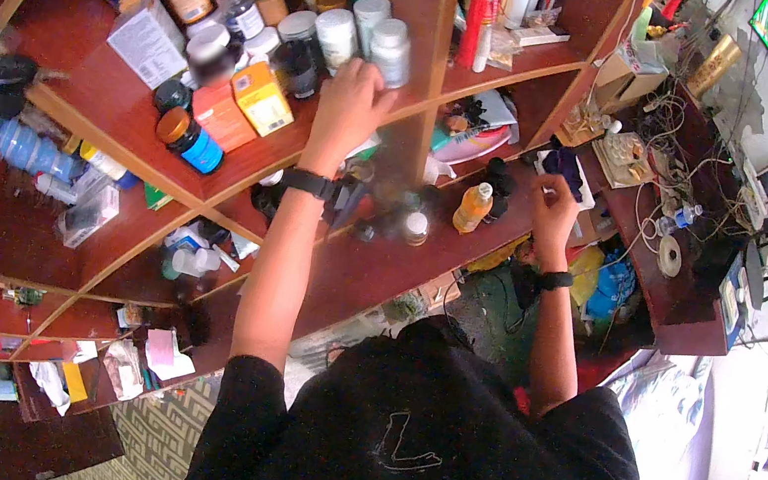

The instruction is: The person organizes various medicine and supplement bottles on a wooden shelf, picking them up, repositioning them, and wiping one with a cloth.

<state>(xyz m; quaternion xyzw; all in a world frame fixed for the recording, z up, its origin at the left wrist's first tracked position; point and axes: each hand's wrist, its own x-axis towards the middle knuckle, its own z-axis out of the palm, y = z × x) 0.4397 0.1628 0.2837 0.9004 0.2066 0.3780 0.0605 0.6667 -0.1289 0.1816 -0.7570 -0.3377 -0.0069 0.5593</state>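
Observation:
My left hand (353, 106) reaches up to the front of the upper shelf, its thumb and finger closed at the lower part of a white bottle (391, 48). Two more white bottles, a nearer one (337, 38) and one behind (370, 19), stand close beside it. Left of my hand are a dark jar with a pale lid (299, 61) and a yellow box (263, 98). My right hand (553, 207) is raised over the desk side with bent, closed fingers; whether anything small is in them is hidden. A dark purple item (566, 171) lies just behind it.
An orange drink bottle (473, 208) and a small white-capped bottle (416, 228) stand on the lower ledge between my arms. A vertical shelf divider (438, 68) rises right of my left hand. Tangled cables (661, 168) cover the desk at right.

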